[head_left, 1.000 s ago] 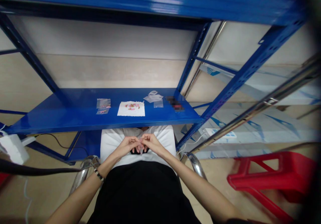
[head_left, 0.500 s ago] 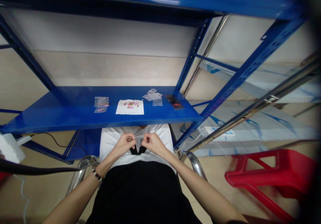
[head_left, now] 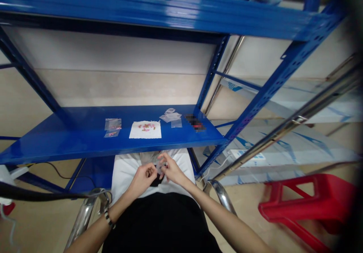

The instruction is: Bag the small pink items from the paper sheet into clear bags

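Observation:
My left hand [head_left: 144, 178] and my right hand [head_left: 171, 169] meet over my lap, just below the front edge of the blue shelf [head_left: 85, 147]. Both pinch a small clear plastic bag [head_left: 160, 166] between their fingertips. What the bag holds is too small to tell. On the shelf above lies a white sheet [head_left: 145, 130] with several small pink and red pieces [head_left: 146, 126] on it. To its left rest filled little bags [head_left: 112, 126]; to its right lies a pile of empty clear bags [head_left: 171, 117].
A dark blurred item [head_left: 195, 122] lies at the shelf's right end. Blue uprights [head_left: 269, 90] frame the rack. A red plastic stool [head_left: 309, 204] stands on the floor at right. Chrome chair arms [head_left: 219, 192] flank my lap. A black cable [head_left: 34, 195] crosses at left.
The hands, spread apart half a second ago with the bag stretched between them, have come back together on it. The view has tilted down slightly.

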The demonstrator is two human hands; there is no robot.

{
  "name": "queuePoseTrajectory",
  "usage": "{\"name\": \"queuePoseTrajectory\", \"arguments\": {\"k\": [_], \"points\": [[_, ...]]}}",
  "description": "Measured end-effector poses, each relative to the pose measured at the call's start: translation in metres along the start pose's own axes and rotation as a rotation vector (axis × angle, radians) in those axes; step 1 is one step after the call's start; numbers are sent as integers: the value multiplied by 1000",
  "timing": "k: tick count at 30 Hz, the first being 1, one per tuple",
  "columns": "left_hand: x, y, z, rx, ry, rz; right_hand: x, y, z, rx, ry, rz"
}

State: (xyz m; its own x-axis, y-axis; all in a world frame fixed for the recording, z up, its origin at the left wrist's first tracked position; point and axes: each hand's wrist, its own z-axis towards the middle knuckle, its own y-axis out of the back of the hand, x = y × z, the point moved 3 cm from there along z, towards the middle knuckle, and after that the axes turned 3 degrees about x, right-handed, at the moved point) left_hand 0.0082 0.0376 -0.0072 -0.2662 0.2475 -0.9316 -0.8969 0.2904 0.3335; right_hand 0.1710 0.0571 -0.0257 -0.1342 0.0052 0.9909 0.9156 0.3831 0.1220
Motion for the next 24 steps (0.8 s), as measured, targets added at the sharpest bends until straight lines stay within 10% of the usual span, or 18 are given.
{"name": "queuePoseTrajectory", "arguments": {"k": [6, 12, 24], "points": [[9, 27, 4, -186, 123, -302, 35, 18, -10, -36, 51, 252], [16, 6, 12, 88, 318, -679, 44, 19, -2, 0, 43, 356], [14, 13, 14, -11, 261, -691, 46, 31, -2, 78, 17, 296]]}}
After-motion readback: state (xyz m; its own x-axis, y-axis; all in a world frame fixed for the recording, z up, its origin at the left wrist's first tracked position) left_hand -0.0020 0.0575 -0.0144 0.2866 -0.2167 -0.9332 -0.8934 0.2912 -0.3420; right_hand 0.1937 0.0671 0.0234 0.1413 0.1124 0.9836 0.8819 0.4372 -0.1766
